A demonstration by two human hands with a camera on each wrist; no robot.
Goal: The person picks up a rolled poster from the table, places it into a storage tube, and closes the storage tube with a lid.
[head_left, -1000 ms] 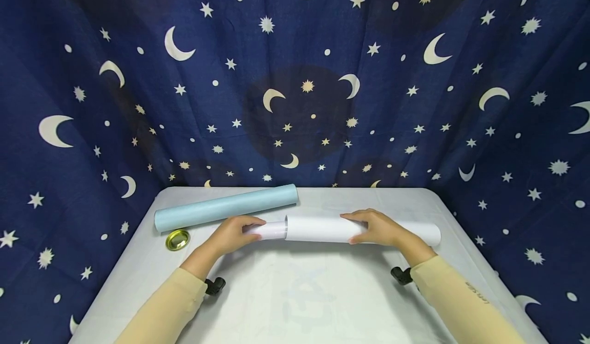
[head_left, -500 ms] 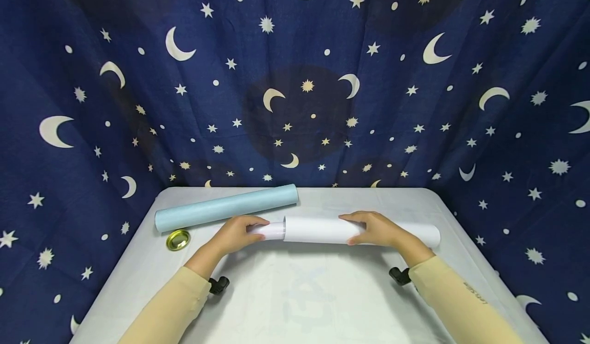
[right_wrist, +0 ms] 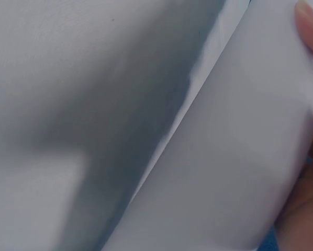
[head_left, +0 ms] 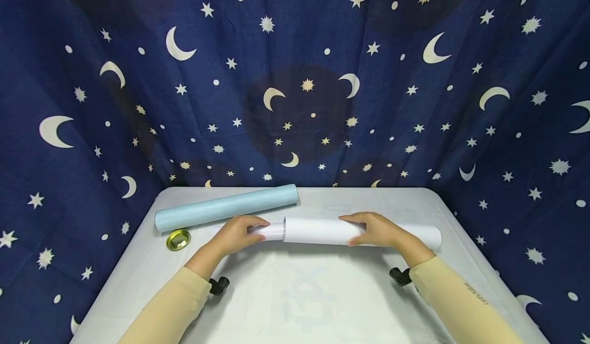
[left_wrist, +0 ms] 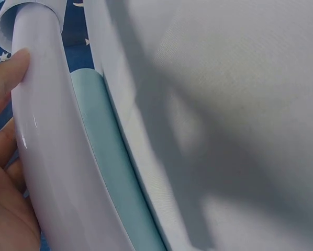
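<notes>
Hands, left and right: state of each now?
Left hand: closed, holding the glossy pale roll, one end inside the white paper roll.
Right hand: closed, holding the white paper roll.

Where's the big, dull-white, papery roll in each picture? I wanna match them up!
Head view: the matte white paper-like roll lies level, below and right of centre.
Left wrist view: top-left corner, its open end around the shiny pale smooth tube.
Right wrist view: a big slanting band across the right half.
Shared landmark: the white cloth-covered table, filling the left wrist view's right side and the right wrist view's left.
</notes>
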